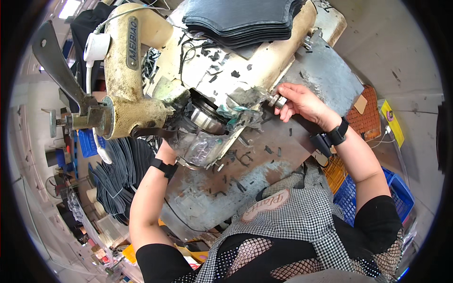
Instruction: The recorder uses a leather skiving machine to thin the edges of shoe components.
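A cream-coloured leather skiving machine (pixel 118 80) stands on the worktable, with a shiny round steel part (pixel 207 120) at its working end. My right hand (pixel 299 101) is closed around a small metal knob (pixel 278 101) on the machine's right side, thumb on top and fingers curled below. My left hand (pixel 166 150) reaches up under the machine's arm, left of the steel part. Its fingers are hidden by the machine, so what they touch cannot be seen. Crumpled clear plastic (pixel 204 150) and a greenish rag-like scrap (pixel 236 115) hang around the steel part.
A stack of black leather-like panels (pixel 240 21) lies on the machine bed among dark scraps. More offcuts litter the worn metal tabletop (pixel 198 198). Dark sheets (pixel 118 174) are bundled at the left. A blue crate (pixel 398 191) stands at the right, near a brown woven seat (pixel 365 115).
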The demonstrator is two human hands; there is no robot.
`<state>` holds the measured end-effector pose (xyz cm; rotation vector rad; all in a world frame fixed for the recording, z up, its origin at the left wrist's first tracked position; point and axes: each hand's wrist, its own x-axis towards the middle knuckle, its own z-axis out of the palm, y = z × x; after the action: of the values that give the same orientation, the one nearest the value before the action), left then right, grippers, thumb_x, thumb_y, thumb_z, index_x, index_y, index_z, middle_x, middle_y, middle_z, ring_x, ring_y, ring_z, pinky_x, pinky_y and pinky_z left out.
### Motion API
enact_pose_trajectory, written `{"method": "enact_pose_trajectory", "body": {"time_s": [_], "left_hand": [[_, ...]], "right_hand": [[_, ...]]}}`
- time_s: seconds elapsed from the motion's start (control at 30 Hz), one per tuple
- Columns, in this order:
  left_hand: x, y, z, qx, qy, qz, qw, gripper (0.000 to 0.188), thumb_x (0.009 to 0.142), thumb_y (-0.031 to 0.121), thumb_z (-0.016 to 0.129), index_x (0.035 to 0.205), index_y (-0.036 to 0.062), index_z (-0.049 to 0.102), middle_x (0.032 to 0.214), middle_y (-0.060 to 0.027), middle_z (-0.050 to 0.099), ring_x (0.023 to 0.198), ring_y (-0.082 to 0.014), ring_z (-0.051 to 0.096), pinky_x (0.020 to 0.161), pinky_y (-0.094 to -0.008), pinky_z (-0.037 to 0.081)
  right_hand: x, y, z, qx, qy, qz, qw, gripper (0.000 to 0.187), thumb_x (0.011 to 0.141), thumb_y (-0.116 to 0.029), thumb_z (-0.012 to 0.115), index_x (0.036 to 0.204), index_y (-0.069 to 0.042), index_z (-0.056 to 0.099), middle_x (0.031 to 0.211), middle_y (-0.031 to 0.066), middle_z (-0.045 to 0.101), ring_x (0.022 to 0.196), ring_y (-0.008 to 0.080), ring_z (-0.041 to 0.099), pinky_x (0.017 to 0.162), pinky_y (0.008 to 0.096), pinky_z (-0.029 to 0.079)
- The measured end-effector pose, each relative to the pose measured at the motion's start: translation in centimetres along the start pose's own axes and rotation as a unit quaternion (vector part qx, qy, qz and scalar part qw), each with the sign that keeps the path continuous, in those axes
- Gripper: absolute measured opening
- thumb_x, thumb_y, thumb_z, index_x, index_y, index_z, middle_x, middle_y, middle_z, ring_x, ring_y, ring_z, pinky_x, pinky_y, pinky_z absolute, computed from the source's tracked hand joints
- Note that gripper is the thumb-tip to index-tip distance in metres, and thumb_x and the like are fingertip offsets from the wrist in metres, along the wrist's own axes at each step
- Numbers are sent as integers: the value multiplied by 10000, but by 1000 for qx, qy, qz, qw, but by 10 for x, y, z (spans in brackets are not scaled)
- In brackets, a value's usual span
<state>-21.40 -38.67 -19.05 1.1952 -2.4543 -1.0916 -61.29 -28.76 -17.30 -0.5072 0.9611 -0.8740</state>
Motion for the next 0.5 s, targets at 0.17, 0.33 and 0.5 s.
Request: {"method": "enact_pose_trajectory", "body": {"time_s": [0.17, 0.33, 0.5], "left_hand": [[-3, -3, 2, -19, -15, 3, 1000, 298, 820, 146, 610, 1097, 37, 594, 1096, -114, 624, 983, -272, 600, 875, -372, 466], [2, -7, 9, -37, -25, -1, 999, 303, 825, 148, 610, 1105, 34, 588, 1102, -117, 622, 988, -271, 601, 870, -372, 470], [6, -15, 10, -58, -30, -13, 998, 308, 831, 150, 611, 1114, 30, 582, 1108, -119, 619, 993, -270, 602, 865, -372, 473]], "right_hand": [[1, 6, 0, 10, 3, -14, 1000, 311, 991, -280, 440, 1120, 1, 469, 799, 164, 637, 579, 175, 651, 531, 273, 563], [1, 5, 3, -9, 6, -20, 1000, 306, 996, -282, 423, 1111, -4, 476, 788, 156, 636, 572, 169, 649, 523, 268, 562], [2, 6, 2, -15, 6, -24, 1000, 305, 998, -281, 416, 1110, -5, 478, 781, 149, 635, 569, 162, 647, 521, 262, 558]]}}
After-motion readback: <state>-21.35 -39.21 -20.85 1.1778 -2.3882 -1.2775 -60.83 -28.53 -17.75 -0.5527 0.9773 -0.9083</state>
